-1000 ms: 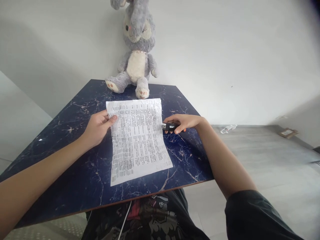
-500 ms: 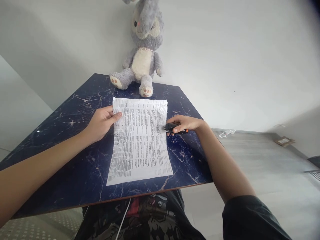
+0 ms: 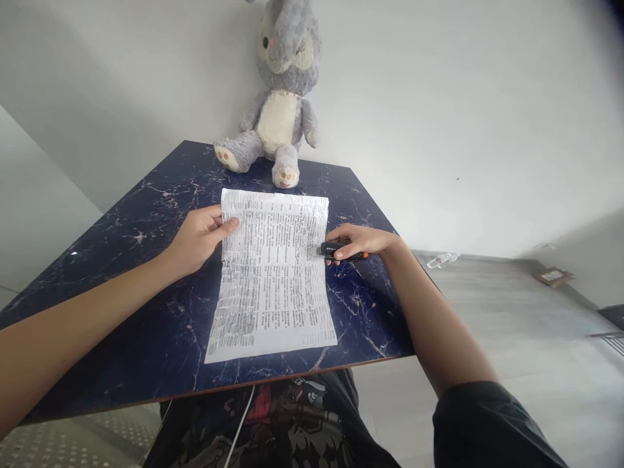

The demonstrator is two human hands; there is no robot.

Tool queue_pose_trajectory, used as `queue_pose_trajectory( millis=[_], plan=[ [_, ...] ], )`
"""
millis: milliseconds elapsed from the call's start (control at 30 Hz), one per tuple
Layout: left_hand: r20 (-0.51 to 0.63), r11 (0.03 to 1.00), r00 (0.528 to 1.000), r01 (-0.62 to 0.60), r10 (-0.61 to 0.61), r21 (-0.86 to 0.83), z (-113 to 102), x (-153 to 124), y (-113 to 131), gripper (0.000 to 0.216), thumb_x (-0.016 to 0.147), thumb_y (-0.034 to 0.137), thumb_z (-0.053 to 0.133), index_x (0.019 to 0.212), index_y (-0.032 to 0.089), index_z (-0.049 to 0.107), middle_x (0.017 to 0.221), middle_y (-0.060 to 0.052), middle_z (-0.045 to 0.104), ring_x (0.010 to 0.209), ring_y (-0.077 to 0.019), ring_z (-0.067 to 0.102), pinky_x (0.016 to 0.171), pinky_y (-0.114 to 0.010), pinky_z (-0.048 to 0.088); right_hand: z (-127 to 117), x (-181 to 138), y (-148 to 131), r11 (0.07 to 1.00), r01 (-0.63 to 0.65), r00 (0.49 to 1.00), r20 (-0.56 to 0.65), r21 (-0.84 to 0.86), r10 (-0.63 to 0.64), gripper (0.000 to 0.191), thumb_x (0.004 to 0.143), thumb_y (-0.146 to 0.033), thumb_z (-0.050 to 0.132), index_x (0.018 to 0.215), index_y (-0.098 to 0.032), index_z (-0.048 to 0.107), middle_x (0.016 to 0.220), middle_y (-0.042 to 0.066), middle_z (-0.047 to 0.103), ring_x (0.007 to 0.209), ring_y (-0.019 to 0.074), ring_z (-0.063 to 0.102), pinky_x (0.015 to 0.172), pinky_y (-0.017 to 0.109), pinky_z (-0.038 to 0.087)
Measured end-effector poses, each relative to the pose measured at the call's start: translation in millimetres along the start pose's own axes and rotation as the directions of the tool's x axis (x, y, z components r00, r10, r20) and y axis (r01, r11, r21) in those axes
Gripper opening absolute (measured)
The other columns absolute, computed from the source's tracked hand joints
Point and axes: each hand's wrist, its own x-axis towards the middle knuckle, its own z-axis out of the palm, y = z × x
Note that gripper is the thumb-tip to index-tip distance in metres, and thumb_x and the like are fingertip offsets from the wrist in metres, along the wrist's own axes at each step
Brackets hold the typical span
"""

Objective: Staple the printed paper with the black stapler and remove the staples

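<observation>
A creased printed sheet of paper (image 3: 273,276) lies on the dark blue marbled table (image 3: 146,305). My left hand (image 3: 197,239) pinches the sheet's left edge near the top, thumb on the paper. At the sheet's right edge, my right hand (image 3: 363,240) grips a small black tool with an orange tip (image 3: 336,249), its black end touching the paper's edge.
A grey and cream plush rabbit (image 3: 280,97) sits at the table's far edge against the white wall. The table's near edge is just above my lap. To the right lies grey floor with a small clear item (image 3: 441,259) and a flat cardboard piece (image 3: 553,276).
The view shifted, so the sheet and rabbit appear further right. My hands keep their holds; the sheet now lies straighter on the table.
</observation>
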Motion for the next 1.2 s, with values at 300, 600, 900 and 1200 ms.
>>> queue_pose_trajectory(
  millis=[300, 600, 900, 1200],
  plan=[
    [-0.016, 1.000, 1.000, -0.009, 0.010, 0.005, 0.0, 0.3, -0.8, 0.038, 0.090, 0.047, 0.077, 0.118, 0.021, 0.078, 0.108, -0.012, 0.081, 0.103, -0.0338, 0.078, 0.085, -0.049, 0.067, 5.3, 4.7, -0.8, 0.996, -0.010, 1.000, -0.021, 0.093, 0.012, 0.034, 0.083, -0.052, 0.080, 0.099, -0.022, 0.081, 0.095, 0.005, 0.078, 0.088, 0.0210, 0.072, 0.086, 0.036, 0.058],
    [-0.022, 0.998, 1.000, 0.003, -0.001, 0.067, -0.7, 1.2, 1.3, 0.044, 0.090, 0.052, 0.076, 0.120, 0.020, 0.077, 0.111, -0.011, 0.081, 0.101, -0.0320, 0.078, 0.085, -0.048, 0.067, 13.6, 13.4, -1.4, 0.985, -0.022, 0.996, -0.079, 0.172, 0.036, 0.031, 0.081, -0.047, 0.085, 0.090, -0.018, 0.081, 0.086, 0.006, 0.077, 0.081, 0.0191, 0.072, 0.085, 0.034, 0.058],
    [0.035, 0.936, 0.999, 0.009, -0.023, 0.352, -1.4, 4.4, -5.8, 0.043, 0.094, 0.055, 0.069, 0.124, 0.024, 0.074, 0.119, -0.010, 0.080, 0.109, -0.0330, 0.077, 0.096, -0.052, 0.063, -7.9, -7.7, 14.3, 0.943, -0.238, 0.960, -0.092, 0.233, 0.265, 0.050, 0.084, -0.062, 0.080, 0.099, -0.014, 0.081, 0.095, 0.012, 0.079, 0.082, 0.0204, 0.073, 0.078, 0.033, 0.061],
    [0.014, 0.656, 1.000, -0.005, -0.009, 0.754, -5.8, 6.2, -8.8, 0.047, 0.094, 0.044, 0.066, 0.133, 0.018, 0.059, 0.128, -0.016, 0.072, 0.115, -0.0333, 0.070, 0.098, -0.050, 0.059, -4.3, 6.3, 28.0, 0.837, -0.140, 0.834, -0.392, 0.529, 0.388, 0.062, 0.086, -0.074, 0.073, 0.102, -0.015, 0.079, 0.109, 0.019, 0.078, 0.083, 0.0245, 0.073, 0.068, 0.035, 0.061]
  ],
)
